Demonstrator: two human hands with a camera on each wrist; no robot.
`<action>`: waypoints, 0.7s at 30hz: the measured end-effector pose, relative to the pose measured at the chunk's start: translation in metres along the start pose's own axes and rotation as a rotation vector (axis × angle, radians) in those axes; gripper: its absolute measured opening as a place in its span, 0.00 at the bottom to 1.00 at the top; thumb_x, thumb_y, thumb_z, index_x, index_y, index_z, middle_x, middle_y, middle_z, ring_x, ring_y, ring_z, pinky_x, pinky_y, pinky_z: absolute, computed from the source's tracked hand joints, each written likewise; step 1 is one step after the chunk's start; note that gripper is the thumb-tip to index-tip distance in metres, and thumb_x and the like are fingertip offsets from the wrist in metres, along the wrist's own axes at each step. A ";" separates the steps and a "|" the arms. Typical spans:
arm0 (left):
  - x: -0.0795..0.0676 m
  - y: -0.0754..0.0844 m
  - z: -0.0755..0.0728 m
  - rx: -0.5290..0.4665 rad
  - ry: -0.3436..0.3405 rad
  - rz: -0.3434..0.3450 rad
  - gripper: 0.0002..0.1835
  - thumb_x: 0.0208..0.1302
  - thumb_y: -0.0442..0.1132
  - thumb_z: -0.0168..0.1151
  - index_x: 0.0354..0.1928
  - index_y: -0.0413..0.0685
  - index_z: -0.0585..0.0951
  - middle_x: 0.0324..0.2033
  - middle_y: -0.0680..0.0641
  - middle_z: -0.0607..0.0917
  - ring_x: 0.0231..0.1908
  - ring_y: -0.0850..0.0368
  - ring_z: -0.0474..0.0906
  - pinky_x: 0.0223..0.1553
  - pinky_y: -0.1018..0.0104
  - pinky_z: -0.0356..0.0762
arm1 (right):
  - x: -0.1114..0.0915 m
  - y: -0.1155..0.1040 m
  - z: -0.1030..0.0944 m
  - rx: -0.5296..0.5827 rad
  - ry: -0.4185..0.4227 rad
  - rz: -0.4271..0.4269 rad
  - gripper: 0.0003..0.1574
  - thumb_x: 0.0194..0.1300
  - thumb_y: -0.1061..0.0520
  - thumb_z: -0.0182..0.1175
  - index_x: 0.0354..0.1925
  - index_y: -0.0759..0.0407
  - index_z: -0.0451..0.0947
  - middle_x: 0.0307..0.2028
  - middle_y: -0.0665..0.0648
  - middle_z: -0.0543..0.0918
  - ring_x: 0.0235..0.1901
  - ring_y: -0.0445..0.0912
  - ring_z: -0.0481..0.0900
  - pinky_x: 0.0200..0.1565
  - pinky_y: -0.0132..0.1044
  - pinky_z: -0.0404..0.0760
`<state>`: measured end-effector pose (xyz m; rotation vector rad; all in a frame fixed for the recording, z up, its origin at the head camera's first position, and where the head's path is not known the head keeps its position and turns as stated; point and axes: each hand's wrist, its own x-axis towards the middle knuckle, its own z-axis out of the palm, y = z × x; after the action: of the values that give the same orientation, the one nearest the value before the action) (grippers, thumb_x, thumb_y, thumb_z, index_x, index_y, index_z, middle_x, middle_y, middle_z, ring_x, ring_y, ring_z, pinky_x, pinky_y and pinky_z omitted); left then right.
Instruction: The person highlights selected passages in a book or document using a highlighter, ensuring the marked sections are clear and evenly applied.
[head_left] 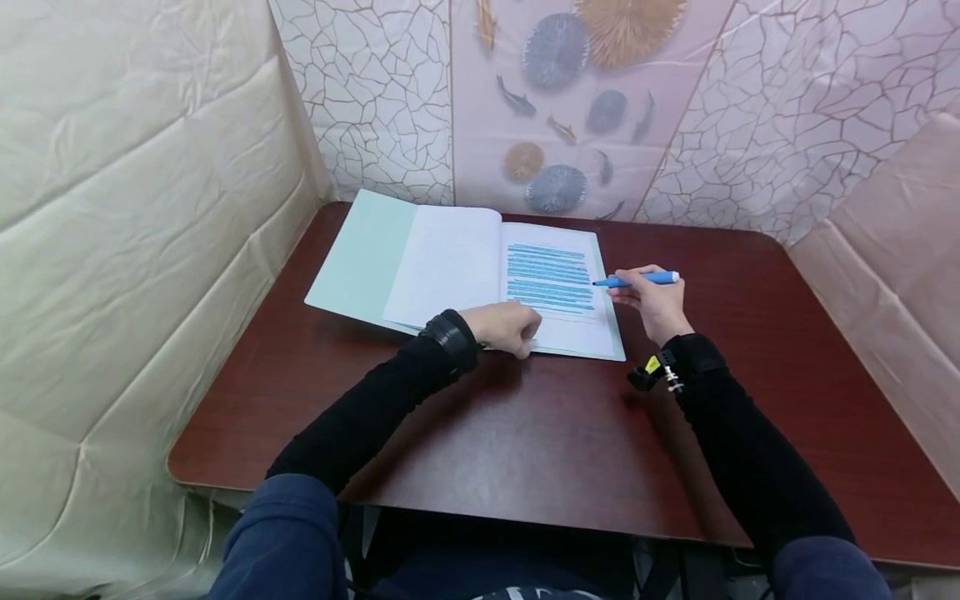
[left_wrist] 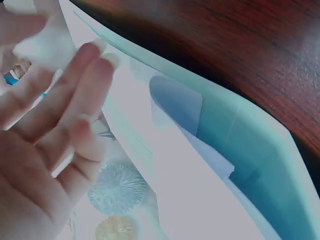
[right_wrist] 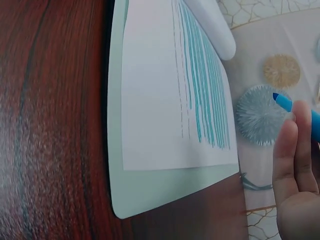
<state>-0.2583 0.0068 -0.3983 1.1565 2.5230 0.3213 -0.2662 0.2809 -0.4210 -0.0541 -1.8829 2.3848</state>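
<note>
A pale green folder (head_left: 362,258) lies spread on the table, holding white pages. Text lines on the right-hand page (head_left: 573,332) are marked over in blue, with a few lines below them unmarked. My right hand (head_left: 660,308) pinches a blue highlighter (head_left: 658,277) with a white end, its uncapped tip (right_wrist: 276,97) held by the page's right edge. Whether the tip touches paper is hard to tell in the head view; in the right wrist view it appears raised. My left hand (head_left: 504,327) rests at the page's lower edge, fingers (left_wrist: 82,92) loosely bent and gripping nothing visible.
The dark red-brown table (head_left: 517,433) extends in front of the folder and to its right. A patterned cloth wall (head_left: 390,100) stands behind, and pale padded panels (head_left: 127,208) close off both sides. The left page (head_left: 450,258) curves up near the fold.
</note>
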 end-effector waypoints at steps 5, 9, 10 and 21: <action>0.006 -0.003 -0.002 -0.033 0.102 -0.012 0.08 0.59 0.39 0.63 0.34 0.47 0.74 0.26 0.52 0.72 0.29 0.59 0.67 0.31 0.71 0.63 | -0.001 0.001 0.002 0.026 -0.046 -0.018 0.05 0.63 0.65 0.61 0.38 0.67 0.78 0.31 0.57 0.89 0.26 0.45 0.87 0.38 0.37 0.85; 0.011 -0.005 -0.004 -0.053 0.166 -0.042 0.06 0.60 0.39 0.61 0.37 0.47 0.74 0.26 0.52 0.71 0.28 0.59 0.67 0.29 0.71 0.61 | -0.002 0.000 0.005 0.031 -0.065 -0.012 0.07 0.63 0.64 0.62 0.38 0.69 0.78 0.32 0.57 0.89 0.27 0.45 0.87 0.38 0.37 0.85; 0.012 -0.006 -0.004 -0.056 0.181 -0.050 0.06 0.61 0.38 0.60 0.38 0.47 0.74 0.26 0.52 0.70 0.28 0.59 0.66 0.29 0.71 0.61 | -0.003 0.000 0.006 0.032 -0.070 -0.009 0.07 0.63 0.64 0.62 0.38 0.69 0.78 0.32 0.57 0.89 0.27 0.46 0.88 0.39 0.37 0.85; 0.018 -0.008 -0.007 -0.089 0.294 -0.126 0.05 0.62 0.36 0.56 0.40 0.46 0.75 0.29 0.52 0.74 0.28 0.59 0.68 0.29 0.71 0.63 | -0.007 -0.003 0.015 0.062 -0.147 0.009 0.07 0.66 0.61 0.60 0.36 0.66 0.77 0.30 0.58 0.89 0.28 0.46 0.88 0.41 0.38 0.85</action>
<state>-0.2775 0.0154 -0.3987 0.9720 2.7842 0.6032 -0.2610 0.2660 -0.4149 0.1207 -1.8700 2.5154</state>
